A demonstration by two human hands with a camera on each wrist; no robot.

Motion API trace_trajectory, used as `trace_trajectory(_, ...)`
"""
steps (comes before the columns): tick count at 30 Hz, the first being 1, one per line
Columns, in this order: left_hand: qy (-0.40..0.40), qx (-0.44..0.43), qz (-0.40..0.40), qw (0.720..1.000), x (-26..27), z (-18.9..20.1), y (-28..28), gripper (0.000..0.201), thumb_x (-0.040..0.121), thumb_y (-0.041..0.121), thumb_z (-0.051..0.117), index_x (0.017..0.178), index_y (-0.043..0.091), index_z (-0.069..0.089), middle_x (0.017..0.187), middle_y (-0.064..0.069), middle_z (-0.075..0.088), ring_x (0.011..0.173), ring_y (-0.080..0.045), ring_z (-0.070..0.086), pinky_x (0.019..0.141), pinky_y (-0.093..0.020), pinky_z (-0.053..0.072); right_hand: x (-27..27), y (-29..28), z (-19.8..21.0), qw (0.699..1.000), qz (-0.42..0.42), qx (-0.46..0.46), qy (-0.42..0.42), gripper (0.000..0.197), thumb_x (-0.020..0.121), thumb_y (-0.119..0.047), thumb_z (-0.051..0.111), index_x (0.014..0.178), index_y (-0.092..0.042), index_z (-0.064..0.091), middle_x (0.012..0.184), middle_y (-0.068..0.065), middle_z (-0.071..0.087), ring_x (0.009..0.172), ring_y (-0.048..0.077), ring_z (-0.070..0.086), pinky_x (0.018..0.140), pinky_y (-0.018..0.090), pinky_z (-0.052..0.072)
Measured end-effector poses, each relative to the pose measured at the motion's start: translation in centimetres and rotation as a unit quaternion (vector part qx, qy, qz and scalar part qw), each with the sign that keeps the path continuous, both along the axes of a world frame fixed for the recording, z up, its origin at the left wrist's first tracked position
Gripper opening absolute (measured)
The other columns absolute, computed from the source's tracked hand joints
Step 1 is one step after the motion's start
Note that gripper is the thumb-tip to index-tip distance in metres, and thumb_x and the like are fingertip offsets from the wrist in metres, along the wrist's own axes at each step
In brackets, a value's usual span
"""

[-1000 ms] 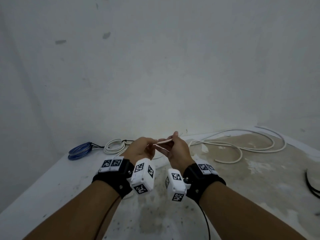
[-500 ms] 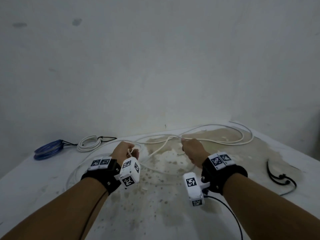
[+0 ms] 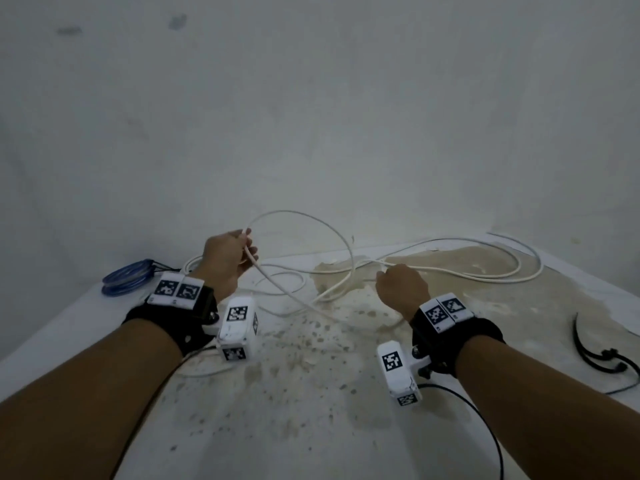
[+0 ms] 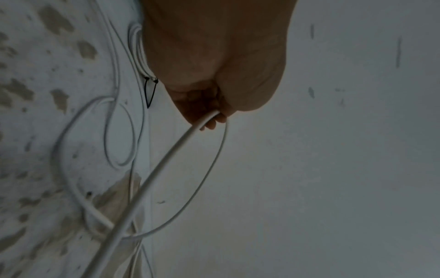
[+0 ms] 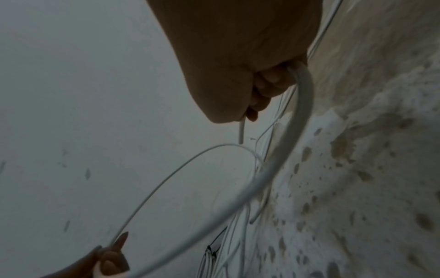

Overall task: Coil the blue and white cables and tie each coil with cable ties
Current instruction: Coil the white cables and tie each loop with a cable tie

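A: Where's the cable? 
B: Loose white cable [image 3: 349, 265] sprawled over the stained surface [image 3: 294, 393], long run curving to the far right. Left hand [image 3: 227, 259] raised at left, fingers curled round it where a big loop arcs up and over to the right. Right hand [image 3: 401, 289] lower, closed on the same cable; right wrist view shows a short free end sticking out past its fingers [image 5: 264, 84].

A: Others?
B: Blue coil [image 3: 128, 277] far left looks already tied. A smaller white coil [image 3: 194, 263] sits just right of it, mostly behind the left hand, with a black tie [image 4: 150, 92] on it. Spare black ties [image 3: 599, 351] near right.

A: Step?
B: Looks like the first loop of this cable, so most of it is still to go.

A: Tips?
B: Left hand should act as the collector, right hand feeding equal lengths so loops match. Let slack slide through the right fingers, don't yank, since the strands cross mid-surface and could knot. Keep the free end tucked in.
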State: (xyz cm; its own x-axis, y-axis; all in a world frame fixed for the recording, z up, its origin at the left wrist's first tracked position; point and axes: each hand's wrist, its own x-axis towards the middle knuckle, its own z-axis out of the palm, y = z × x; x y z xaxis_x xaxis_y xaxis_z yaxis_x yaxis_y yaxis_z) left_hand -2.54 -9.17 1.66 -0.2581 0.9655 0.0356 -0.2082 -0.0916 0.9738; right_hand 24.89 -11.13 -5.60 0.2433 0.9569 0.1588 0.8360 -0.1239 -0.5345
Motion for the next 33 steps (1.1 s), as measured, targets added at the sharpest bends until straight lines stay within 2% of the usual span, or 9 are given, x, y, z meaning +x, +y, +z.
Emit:
trace_trajectory(3,0.026,-0.041,0.019,0.999,-2.7,-0.1,-0.3,0.021,0.102,0.017,0.049,0.091,0.004,0.061,0.066,-0.003,0.049,0.057,-0.014,0.048,0.059,-0.026,0.05,-0.6,-0.1,-0.4,0.998,0.012,-0.048,-0.049,0.039,0.1,-0.027,0.042,0.067,-0.009,0.052,0.082,0.008,0.056,0.079,0.025,0.053,0.073,0.028,0.039)
trace_trajectory(6,0.119,-0.106,0.013,0.987,-4.3,-1.5,-1.1,0.013,0.098,0.005,0.054,0.086,0.001,0.058,0.065,-0.008,0.05,0.056,-0.016,0.049,0.046,-0.024,0.051,-1.1,-0.3,-0.9,0.997,0.013,-0.067,-0.025,0.039,0.099,-0.026,0.046,0.067,-0.005,0.055,0.077,0.007,0.055,0.078,0.026,0.054,0.071,0.028,0.038)
trace_trajectory(10,0.202,-0.19,-0.06,0.959,-4.6,-3.9,-2.2,0.018,0.101,0.002,0.04,0.09,-0.001,0.055,0.075,-0.012,0.056,0.062,-0.019,0.053,0.045,-0.025,0.054,-2.6,-0.6,-1.4,0.984,0.063,-0.092,0.136,0.03,0.097,-0.008,0.044,0.106,0.012,0.065,0.083,0.013,0.053,0.062,0.021,0.043,0.057,0.028,0.036)
trace_trajectory(14,0.217,-0.163,-0.083,0.959,-4.2,-4.7,-2.6,0.019,0.1,-0.002,0.036,0.111,-0.002,0.051,0.08,-0.016,0.059,0.067,-0.024,0.061,0.047,-0.024,0.057,-3.8,-1.1,-1.8,0.947,0.085,-0.084,0.298,0.028,0.098,-0.003,0.037,0.099,0.004,0.065,0.072,0.013,0.056,0.049,0.018,0.037,0.041,0.023,0.033)
trace_trajectory(18,0.17,-0.041,-0.049,0.983,-4.7,-3.5,-2.1,0.022,0.099,-0.004,0.037,0.116,0.001,0.05,0.082,-0.013,0.057,0.063,-0.024,0.066,0.053,-0.026,0.059,-4.1,0.0,-2.5,0.967,0.096,-0.069,0.225,0.029,0.098,-0.009,0.043,0.096,0.01,0.065,0.067,0.016,0.049,0.045,0.019,0.031,0.044,0.025,0.027)
trace_trajectory(22,0.159,-0.015,-0.001,0.987,-5.6,-2.1,-1.7,0.014,0.103,0.009,0.042,0.105,0.004,0.055,0.07,-0.007,0.052,0.042,-0.01,0.06,0.048,-0.025,0.056,-4.7,0.7,-2.9,0.98,0.073,-0.039,0.18,0.051,0.093,-0.044,0.06,0.061,-0.006,0.047,0.048,0.002,0.031,0.04,0.017,0.029,0.047,0.025,0.025)
trace_trajectory(25,0.207,-0.029,-0.019,0.978,-5.9,-2.0,-1.7,0.023,0.104,0.02,0.042,0.099,0.005,0.058,0.064,-0.004,0.049,0.045,-0.012,0.055,0.047,-0.023,0.054,-5.7,1.1,-2.9,0.985,0.065,0.006,0.163,0.064,0.084,-0.053,0.068,0.05,-0.012,0.033,0.046,0.0,0.029,0.042,0.017,0.033,0.048,0.027,0.027)
trace_trajectory(29,0.243,-0.045,-0.056,0.967,-5.9,-2.8,-2.0,0.023,0.105,0.017,0.039,0.106,0.005,0.059,0.07,-0.007,0.054,0.055,-0.016,0.061,0.049,-0.023,0.055,-8.2,2.0,-2.5,0.981,0.091,0.015,0.169,0.063,0.083,-0.048,0.071,0.052,-0.014,0.029,0.052,0.002,0.028,0.047,0.018,0.033,0.051,0.028,0.027)
trace_trajectory(33,0.228,-0.036,-0.062,0.971,-6.3,-3.4,-1.9,0.024,0.106,0.016,0.034,0.108,0.002,0.054,0.076,-0.009,0.056,0.055,-0.017,0.06,0.045,-0.023,0.051,-11.1,2.4,-2.1,0.989,0.103,-0.038,0.1,0.063,0.085,-0.056,0.065,0.054,-0.012,0.034,0.055,0.003,0.037,0.05,0.017,0.04,0.048,0.029,0.027)
